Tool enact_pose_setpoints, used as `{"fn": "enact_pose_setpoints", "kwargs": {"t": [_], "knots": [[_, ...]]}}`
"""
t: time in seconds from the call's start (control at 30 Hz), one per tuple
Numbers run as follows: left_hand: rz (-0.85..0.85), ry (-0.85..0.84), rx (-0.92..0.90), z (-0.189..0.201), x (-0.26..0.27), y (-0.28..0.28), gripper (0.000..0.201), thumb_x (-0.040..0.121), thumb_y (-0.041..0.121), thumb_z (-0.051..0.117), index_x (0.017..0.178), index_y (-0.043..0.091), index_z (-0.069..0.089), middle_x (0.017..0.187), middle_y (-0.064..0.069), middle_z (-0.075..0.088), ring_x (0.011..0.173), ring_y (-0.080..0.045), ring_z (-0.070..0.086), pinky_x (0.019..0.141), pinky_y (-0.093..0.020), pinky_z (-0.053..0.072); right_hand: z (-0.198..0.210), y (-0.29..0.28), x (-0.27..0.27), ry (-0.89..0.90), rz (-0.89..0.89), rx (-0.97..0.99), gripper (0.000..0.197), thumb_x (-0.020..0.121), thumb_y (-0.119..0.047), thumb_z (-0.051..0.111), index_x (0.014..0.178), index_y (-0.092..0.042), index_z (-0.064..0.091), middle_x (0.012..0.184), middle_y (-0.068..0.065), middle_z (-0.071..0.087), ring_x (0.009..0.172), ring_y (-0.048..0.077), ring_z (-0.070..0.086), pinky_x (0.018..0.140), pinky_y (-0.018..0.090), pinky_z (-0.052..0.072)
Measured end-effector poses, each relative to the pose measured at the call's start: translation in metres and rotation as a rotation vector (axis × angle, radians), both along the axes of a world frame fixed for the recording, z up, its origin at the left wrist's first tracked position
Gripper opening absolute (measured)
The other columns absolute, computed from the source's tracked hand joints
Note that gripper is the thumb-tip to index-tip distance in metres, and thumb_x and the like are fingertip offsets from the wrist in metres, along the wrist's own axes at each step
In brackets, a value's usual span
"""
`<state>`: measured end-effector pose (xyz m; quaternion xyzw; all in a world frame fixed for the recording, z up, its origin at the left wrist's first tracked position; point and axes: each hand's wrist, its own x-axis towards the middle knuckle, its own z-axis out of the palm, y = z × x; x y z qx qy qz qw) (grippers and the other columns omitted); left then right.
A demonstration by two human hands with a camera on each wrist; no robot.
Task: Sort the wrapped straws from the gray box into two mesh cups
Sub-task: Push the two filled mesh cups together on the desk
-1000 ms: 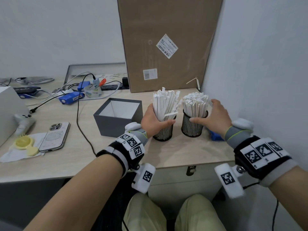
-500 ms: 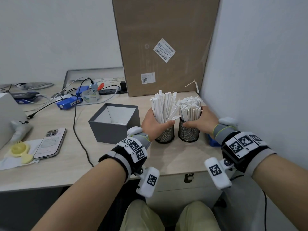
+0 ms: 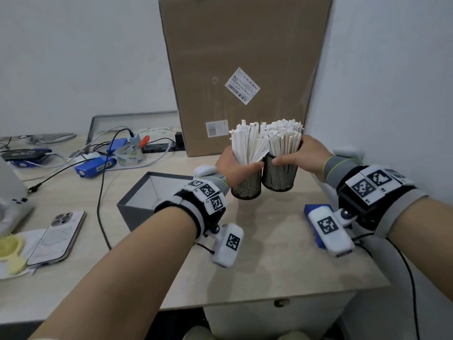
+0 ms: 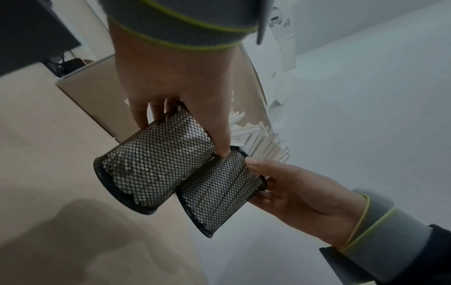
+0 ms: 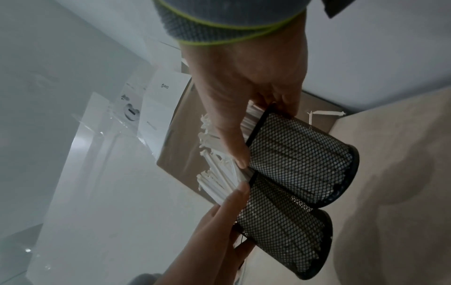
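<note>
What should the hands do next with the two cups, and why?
Probably set both cups down upright on the desk. The left hand grips the left cup, the right hand the right cup; both are lifted, touching and packed with straws, and the gray box shows none.

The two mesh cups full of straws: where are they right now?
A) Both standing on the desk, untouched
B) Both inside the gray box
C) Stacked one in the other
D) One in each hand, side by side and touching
D: the left hand grips the left mesh cup, the right hand grips the right mesh cup, and their walls touch.
</note>
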<state>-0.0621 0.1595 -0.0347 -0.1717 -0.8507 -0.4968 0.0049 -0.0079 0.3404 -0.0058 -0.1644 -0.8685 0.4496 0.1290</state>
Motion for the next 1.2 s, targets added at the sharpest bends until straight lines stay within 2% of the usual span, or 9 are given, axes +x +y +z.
{"fn": "enact_pose_setpoints", "kwargs": {"t": [0.2, 0.33, 0.5, 0.67, 0.8, 0.87, 1.07, 1.13, 1.2], "knots": [[-0.030, -0.027, -0.048, 0.006, -0.072, 0.041, 0.075, 0.069, 0.046, 0.079, 0.129, 0.015, 0.045, 0.123, -0.002, 0.058, 0.111, -0.019, 0.057, 0.091, -0.031, 0.047, 0.009, 0.042, -0.059, -0.021, 0.032, -0.031, 0.062, 0.054, -0.021, 0.090, 0.110, -0.016, 0.066, 0.106, 0.003, 0.071, 0.098, 0.019, 0.066, 0.095, 0.037, 0.051], [-0.022, -0.040, -0.050, -0.002, -0.127, 0.073, 0.079, 0.065, 0.048, 0.080, 0.128, 0.015, 0.045, 0.118, 0.002, 0.058, 0.107, -0.017, 0.057, 0.089, -0.032, 0.048, 0.000, 0.072, -0.114, -0.064, 0.060, -0.001, 0.066, 0.054, -0.020, 0.090, 0.115, -0.014, 0.063, 0.109, 0.003, 0.069, 0.102, 0.021, 0.064, 0.099, 0.039, 0.049], [-0.007, -0.033, -0.095, -0.021, -0.170, 0.096, 0.082, 0.066, 0.048, 0.080, 0.130, 0.013, 0.042, 0.125, -0.004, 0.056, 0.112, -0.021, 0.056, 0.094, -0.037, 0.049, -0.023, 0.099, -0.162, -0.100, 0.042, 0.017, 0.093, 0.033, -0.040, 0.091, 0.116, -0.016, 0.058, 0.109, 0.002, 0.068, 0.102, 0.020, 0.064, 0.096, 0.041, 0.050], [-0.007, -0.026, -0.097, -0.035, -0.191, 0.102, 0.084, 0.066, 0.046, 0.080, 0.132, 0.013, 0.040, 0.127, -0.004, 0.055, 0.115, -0.022, 0.055, 0.096, -0.038, 0.048, -0.045, 0.118, -0.191, -0.093, 0.049, 0.021, 0.104, 0.020, -0.051, 0.088, 0.115, -0.020, 0.058, 0.106, -0.003, 0.070, 0.099, 0.017, 0.066, 0.094, 0.040, 0.052], [0.026, -0.069, -0.076, -0.045, -0.204, 0.104, 0.090, 0.066, 0.044, 0.082, 0.135, 0.010, 0.034, 0.130, -0.005, 0.052, 0.118, -0.022, 0.053, 0.097, -0.035, 0.046, -0.045, 0.112, -0.196, -0.090, 0.049, 0.047, 0.086, 0.050, -0.028, 0.091, 0.124, -0.013, 0.049, 0.114, 0.000, 0.062, 0.105, 0.018, 0.059, 0.097, 0.038, 0.048], [0.041, -0.093, -0.044, -0.048, -0.208, 0.105, 0.095, 0.066, 0.043, 0.083, 0.136, 0.009, 0.030, 0.132, -0.006, 0.050, 0.121, -0.024, 0.051, 0.101, -0.039, 0.045, -0.049, 0.114, -0.201, -0.075, 0.061, 0.030, 0.085, 0.056, -0.021, 0.090, 0.128, -0.011, 0.046, 0.117, 0.001, 0.061, 0.108, 0.018, 0.057, 0.099, 0.035, 0.046], [0.102, -0.044, -0.069, -0.051, -0.206, 0.112, 0.107, 0.064, 0.045, 0.083, 0.142, 0.006, 0.020, 0.141, -0.012, 0.035, 0.131, -0.027, 0.038, 0.110, -0.045, 0.036, -0.074, 0.135, -0.226, -0.040, 0.147, -0.044, 0.122, 0.024, -0.051, 0.091, 0.133, -0.020, 0.045, 0.123, -0.005, 0.063, 0.115, 0.013, 0.058, 0.104, 0.039, 0.045], [0.112, -0.018, -0.069, -0.051, -0.206, 0.113, 0.110, 0.063, 0.046, 0.083, 0.143, 0.006, 0.018, 0.141, -0.012, 0.034, 0.132, -0.028, 0.037, 0.111, -0.045, 0.034, -0.071, 0.132, -0.227, -0.050, 0.144, -0.038, 0.128, 0.024, -0.055, 0.090, 0.136, -0.019, 0.041, 0.126, -0.004, 0.060, 0.118, 0.014, 0.056, 0.105, 0.039, 0.044], [0.125, -0.014, -0.059, -0.051, -0.207, 0.111, 0.112, 0.062, 0.047, 0.083, 0.143, 0.007, 0.018, 0.141, -0.012, 0.034, 0.132, -0.028, 0.037, 0.111, -0.045, 0.034, -0.061, 0.122, -0.219, -0.067, 0.094, -0.012, 0.122, 0.036, -0.047, 0.092, 0.139, -0.014, 0.035, 0.130, -0.003, 0.055, 0.122, 0.015, 0.051, 0.107, 0.039, 0.042]]}}
